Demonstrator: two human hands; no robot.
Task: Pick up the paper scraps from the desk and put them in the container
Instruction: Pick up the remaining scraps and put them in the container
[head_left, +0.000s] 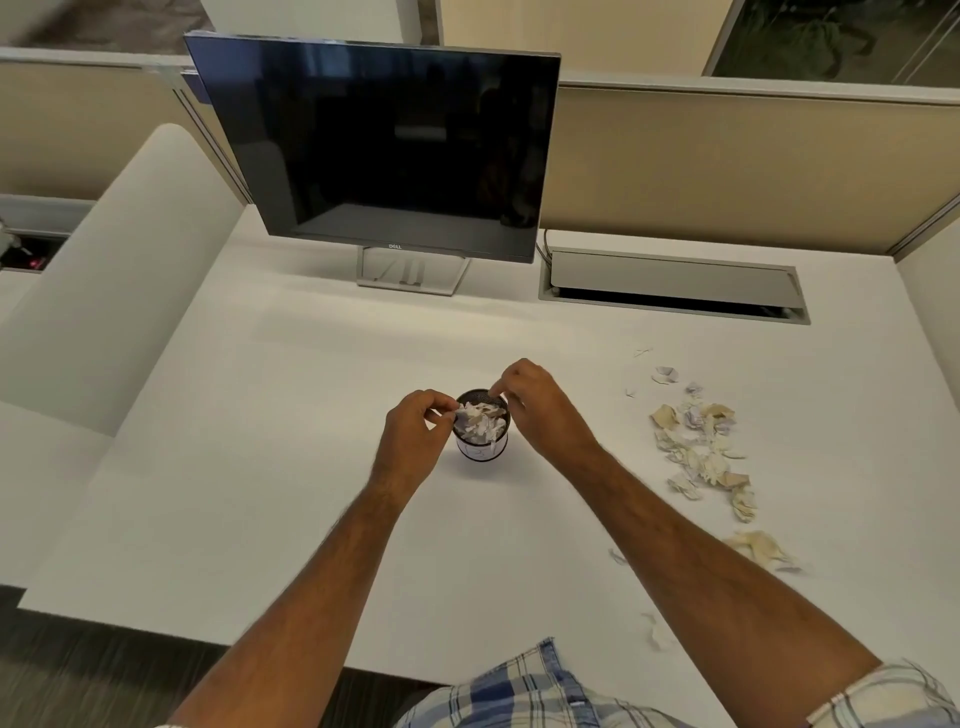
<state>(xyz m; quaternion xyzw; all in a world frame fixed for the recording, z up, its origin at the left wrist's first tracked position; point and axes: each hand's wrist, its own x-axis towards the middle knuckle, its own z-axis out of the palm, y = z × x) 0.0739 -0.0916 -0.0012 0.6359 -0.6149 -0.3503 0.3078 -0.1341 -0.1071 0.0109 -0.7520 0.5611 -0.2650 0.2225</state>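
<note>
A small black mesh container (483, 451) stands in the middle of the white desk (291, 467), heaped with white paper scraps (480, 423). My left hand (415, 434) is at its left rim and pinches a scrap at the top of the heap. Over the right rim my right hand (535, 400) hovers with its fingers curled downward; whether it holds a scrap I cannot tell. A loose pile of crumpled paper scraps (698, 447) lies on the desk to the right. More scraps (761, 548) lie nearer the front edge.
A dark monitor (384, 145) stands at the back of the desk. To its right is a cable tray opening (675, 286). Beige partition panels (727, 166) close off the back. A white side panel (119, 275) rises on the left.
</note>
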